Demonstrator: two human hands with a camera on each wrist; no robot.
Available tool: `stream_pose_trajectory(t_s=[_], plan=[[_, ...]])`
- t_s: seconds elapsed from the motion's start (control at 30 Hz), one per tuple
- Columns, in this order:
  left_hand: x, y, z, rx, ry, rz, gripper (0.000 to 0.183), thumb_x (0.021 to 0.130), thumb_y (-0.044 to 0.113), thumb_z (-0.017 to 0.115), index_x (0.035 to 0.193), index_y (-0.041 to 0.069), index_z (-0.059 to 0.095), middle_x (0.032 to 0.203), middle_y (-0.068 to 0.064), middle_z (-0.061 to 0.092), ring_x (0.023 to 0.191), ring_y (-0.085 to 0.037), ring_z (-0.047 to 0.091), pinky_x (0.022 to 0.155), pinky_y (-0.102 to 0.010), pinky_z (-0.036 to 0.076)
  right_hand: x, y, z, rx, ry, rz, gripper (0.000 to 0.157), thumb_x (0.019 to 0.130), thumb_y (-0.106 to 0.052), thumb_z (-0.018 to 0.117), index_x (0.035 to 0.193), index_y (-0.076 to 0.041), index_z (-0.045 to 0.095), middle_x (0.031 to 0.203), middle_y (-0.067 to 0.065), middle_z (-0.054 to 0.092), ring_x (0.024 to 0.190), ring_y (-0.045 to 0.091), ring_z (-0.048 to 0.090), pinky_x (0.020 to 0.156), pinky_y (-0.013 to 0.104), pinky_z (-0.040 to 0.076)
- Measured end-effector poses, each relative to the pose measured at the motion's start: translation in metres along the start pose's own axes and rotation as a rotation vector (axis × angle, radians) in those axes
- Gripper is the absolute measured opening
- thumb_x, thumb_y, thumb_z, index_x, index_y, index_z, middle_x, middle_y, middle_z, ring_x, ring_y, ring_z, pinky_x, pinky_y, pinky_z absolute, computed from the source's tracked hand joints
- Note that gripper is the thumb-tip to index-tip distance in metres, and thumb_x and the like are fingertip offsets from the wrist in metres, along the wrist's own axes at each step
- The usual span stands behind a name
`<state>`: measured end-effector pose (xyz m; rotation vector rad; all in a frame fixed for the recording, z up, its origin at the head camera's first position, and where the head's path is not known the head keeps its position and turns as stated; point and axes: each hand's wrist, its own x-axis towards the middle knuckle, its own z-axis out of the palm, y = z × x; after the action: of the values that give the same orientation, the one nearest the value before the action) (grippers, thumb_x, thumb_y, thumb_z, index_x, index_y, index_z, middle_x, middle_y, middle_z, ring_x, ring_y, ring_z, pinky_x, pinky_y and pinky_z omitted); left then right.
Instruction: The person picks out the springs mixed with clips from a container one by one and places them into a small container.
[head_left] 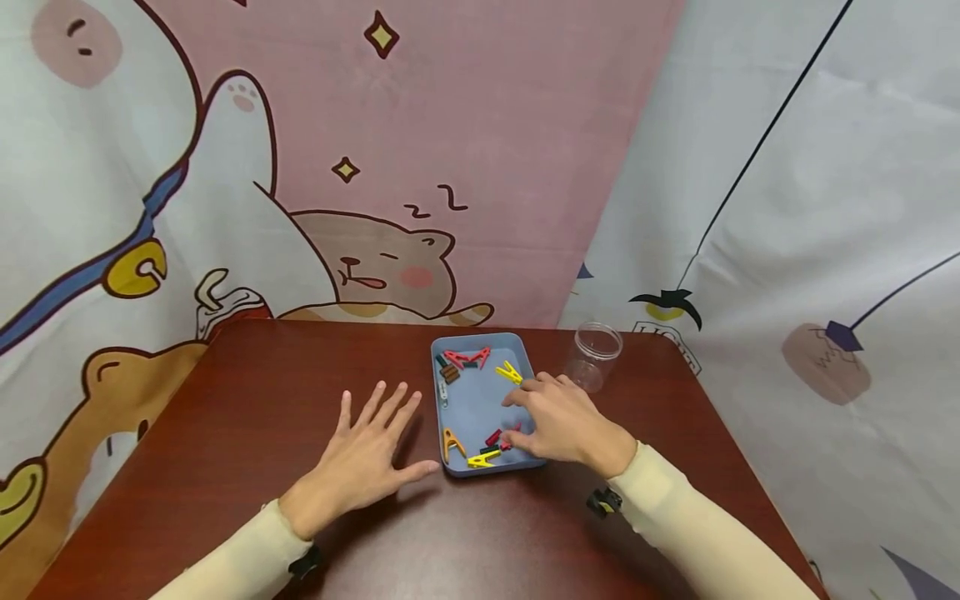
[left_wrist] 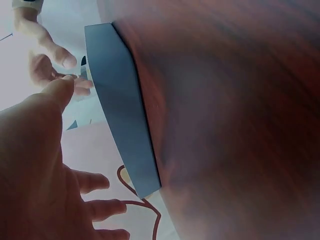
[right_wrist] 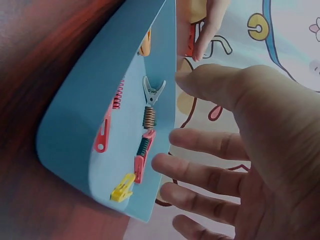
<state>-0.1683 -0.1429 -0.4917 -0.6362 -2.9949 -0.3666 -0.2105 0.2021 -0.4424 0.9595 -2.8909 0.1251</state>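
A blue-grey tray (head_left: pixel 476 408) holds small spring clips and ribbed, coil-like pieces. At its far end lie red clips (head_left: pixel 456 358), a brown ribbed piece (head_left: pixel 450 374) and a yellow clip (head_left: pixel 510 372). Near the front are an orange clip (head_left: pixel 452 444) and another yellow clip (head_left: pixel 483 459). A pale grey clip (right_wrist: pixel 152 91) shows in the right wrist view. My right hand (head_left: pixel 566 421) hovers over the tray's right side, fingers loosely bent, holding nothing. To the tray's left, my left hand (head_left: pixel 363 462) is spread with its thumb near the tray's front-left corner.
A clear, lidless plastic jar (head_left: pixel 594 354) stands right of the tray's far end. The brown wooden table (head_left: pixel 300 400) meets a cartoon-printed cloth (head_left: pixel 487 167) at the back and sides.
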Motion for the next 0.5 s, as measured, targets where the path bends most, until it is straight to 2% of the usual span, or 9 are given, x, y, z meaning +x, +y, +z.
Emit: stream_pose_trajectory(t_s=[0.1, 0.13, 0.27, 0.33, 0.37, 0.5], plan=[[0.002, 0.003, 0.004, 0.003, -0.013, 0.011, 0.112, 0.101, 0.091, 0.063, 0.185, 0.022, 0.036, 0.193, -0.010, 0.033, 0.182, -0.046, 0.023, 0.139, -0.089, 0.010, 0.010, 0.006, 0.008, 0.036, -0.021, -0.025, 0.048, 0.100, -0.058, 0.086, 0.129, -0.019, 0.088, 0.131, 0.005, 0.087, 0.120, 0.030, 0.073, 0.097, 0.057, 0.062], [0.003, 0.004, 0.005, 0.007, -0.016, 0.015, 0.112, 0.101, 0.091, 0.062, 0.185, 0.022, 0.036, 0.193, -0.010, 0.034, 0.182, -0.046, 0.024, 0.139, -0.089, 0.011, 0.016, 0.019, 0.025, 0.060, -0.002, -0.062, 0.052, 0.101, -0.065, 0.083, 0.129, -0.022, 0.088, 0.128, 0.001, 0.087, 0.117, 0.025, 0.073, 0.095, 0.053, 0.061], [0.007, 0.007, 0.008, 0.004, -0.025, 0.029, 0.110, 0.102, 0.089, 0.064, 0.184, 0.021, 0.038, 0.193, -0.009, 0.035, 0.182, -0.045, 0.025, 0.138, -0.089, 0.013, 0.029, 0.025, 0.036, 0.059, 0.001, -0.114, 0.051, 0.098, -0.070, 0.084, 0.121, -0.025, 0.089, 0.110, -0.005, 0.088, 0.099, 0.021, 0.074, 0.082, 0.050, 0.059], [0.009, 0.009, 0.009, -0.002, -0.028, 0.035, 0.110, 0.102, 0.088, 0.065, 0.184, 0.019, 0.040, 0.192, -0.010, 0.036, 0.182, -0.045, 0.026, 0.138, -0.089, 0.013, 0.034, 0.022, 0.033, 0.052, -0.014, -0.122, 0.046, 0.095, -0.067, 0.088, 0.116, -0.027, 0.090, 0.103, -0.008, 0.087, 0.092, 0.019, 0.076, 0.079, 0.048, 0.059], [0.010, 0.009, 0.010, -0.005, -0.027, 0.039, 0.110, 0.102, 0.087, 0.066, 0.184, 0.019, 0.040, 0.192, -0.010, 0.037, 0.182, -0.045, 0.026, 0.138, -0.089, 0.013, 0.032, 0.008, 0.016, 0.033, -0.048, -0.095, 0.040, 0.093, -0.060, 0.093, 0.113, -0.025, 0.090, 0.102, -0.005, 0.088, 0.090, 0.022, 0.078, 0.079, 0.051, 0.060], [0.014, 0.012, 0.012, -0.016, -0.034, 0.050, 0.109, 0.102, 0.086, 0.066, 0.183, 0.018, 0.041, 0.191, -0.012, 0.038, 0.181, -0.046, 0.027, 0.137, -0.090, 0.013, 0.036, -0.004, 0.003, 0.029, -0.124, -0.077, 0.034, 0.093, -0.051, 0.096, 0.110, -0.022, 0.090, 0.099, -0.003, 0.088, 0.083, 0.016, 0.078, 0.074, 0.045, 0.061]])
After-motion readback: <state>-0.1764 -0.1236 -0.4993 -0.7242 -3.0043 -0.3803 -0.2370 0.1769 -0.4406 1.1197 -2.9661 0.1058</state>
